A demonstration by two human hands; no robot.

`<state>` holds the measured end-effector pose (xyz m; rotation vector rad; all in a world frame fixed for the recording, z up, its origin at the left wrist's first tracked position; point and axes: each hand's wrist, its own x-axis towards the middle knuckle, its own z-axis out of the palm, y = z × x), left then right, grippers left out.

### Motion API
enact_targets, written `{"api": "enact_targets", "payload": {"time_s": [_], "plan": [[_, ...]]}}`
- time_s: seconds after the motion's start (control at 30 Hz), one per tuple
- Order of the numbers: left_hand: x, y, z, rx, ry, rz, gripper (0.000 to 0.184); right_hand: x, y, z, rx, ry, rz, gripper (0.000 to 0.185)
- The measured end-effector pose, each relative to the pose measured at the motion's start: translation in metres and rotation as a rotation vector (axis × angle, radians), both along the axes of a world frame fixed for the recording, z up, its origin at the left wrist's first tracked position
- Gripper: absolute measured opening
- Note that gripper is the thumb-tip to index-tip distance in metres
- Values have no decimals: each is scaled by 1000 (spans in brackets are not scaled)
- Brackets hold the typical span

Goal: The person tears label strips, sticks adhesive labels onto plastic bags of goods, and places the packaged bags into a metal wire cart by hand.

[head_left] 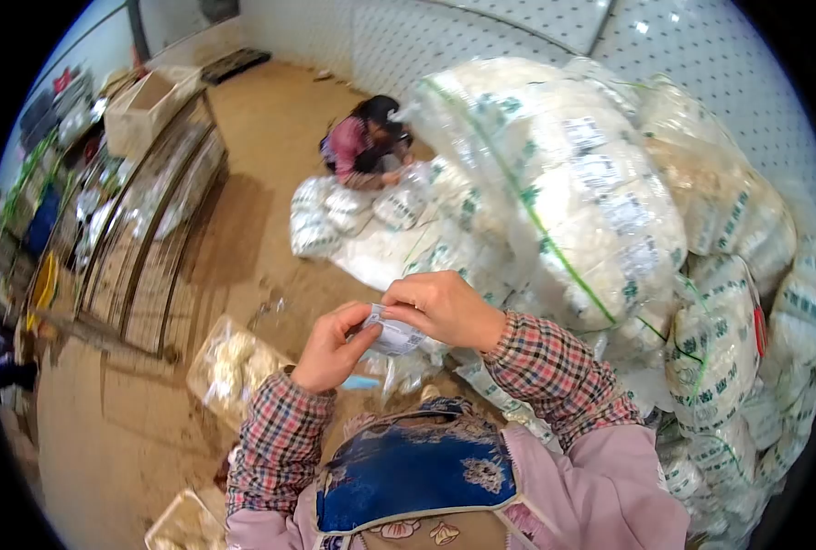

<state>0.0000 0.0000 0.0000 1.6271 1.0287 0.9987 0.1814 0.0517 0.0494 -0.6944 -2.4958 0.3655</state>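
Observation:
Both of my hands are closed on a small whitish sheet with dark print, a label by its look (394,339), held up in front of my chest. My left hand (333,348) pinches its left edge between thumb and fingers. At its upper edge, the bent fingers of my right hand (449,310) grip it from above. Crumpled clear plastic (403,374) shows just below the sheet. A big clear bag (564,192) stuffed with white packs bearing green print and paper labels stands ahead, to the right.
More filled bags (715,357) are piled along the right. A co-worker (362,147) crouches ahead beside smaller white packs (316,215). On my left are a wire cage cart (142,238) and a tray of pale items (229,362). Another tray (156,532) sits at lower left.

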Motion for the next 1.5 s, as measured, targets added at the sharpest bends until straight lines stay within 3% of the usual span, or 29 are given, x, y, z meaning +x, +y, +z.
{"api": "enact_targets", "payload": {"time_s": [0.07,0.1,0.17,0.23,0.3,0.4,0.43,0.5,0.57,0.63,0.7,0.77,0.8,0.93,1.03,1.07,1.1,1.17,1.23,1.3,1.43,1.47,1.5], "plan": [[-1,6,10,43,-91,41,18,-1,6,10,-188,63,-12,7],[-4,24,12,108,-81,16,18,4,19,15,-156,87,-40,7],[15,37,49,-6,-183,-27,19,53,46,54,-690,533,-65,10],[46,66,58,28,-303,-20,21,117,89,113,-563,755,-156,11],[36,90,69,37,-149,-28,21,156,128,147,-288,859,-293,15],[53,114,80,78,-200,-21,23,198,190,164,312,513,-548,17],[61,117,85,45,-311,3,24,202,202,159,314,516,-544,17],[74,127,88,26,-427,34,25,199,223,155,832,141,-430,13],[83,134,82,-4,-591,118,25,195,233,150,875,47,-352,13],[82,143,71,-8,-614,131,24,193,234,142,820,-263,-228,17],[82,151,59,-29,-678,152,24,192,236,132,824,-327,-170,19],[82,156,54,-49,-683,173,23,191,234,129,562,-407,-161,18],[83,158,52,-59,-683,185,23,190,232,135,381,-403,-122,27],[89,169,49,-57,-737,189,26,190,237,118,507,-459,-118,47],[97,170,59,-65,-831,230,35,187,238,119,457,-547,-160,49],[96,173,63,-69,-847,149,41,187,237,128,572,-664,-87,51],[94,174,65,-73,-862,67,47,182,232,131,442,-580,-188,46],[89,175,69,-98,-889,42,51,157,204,150,690,-601,-282,47],[85,177,70,-129,-930,2,55,116,165,156,115,-238,-283,49],[78,174,69,-159,-914,-28,57,81,148,139,-230,-220,-287,59],[52,175,66,-189,-926,-91,55,36,165,103,-347,-10,-273,51],[44,175,63,-232,-933,-81,41,27,168,101,-415,115,-284,49],[35,175,56,-234,-947,-79,41,20,170,96,-417,102,-285,49]]}}
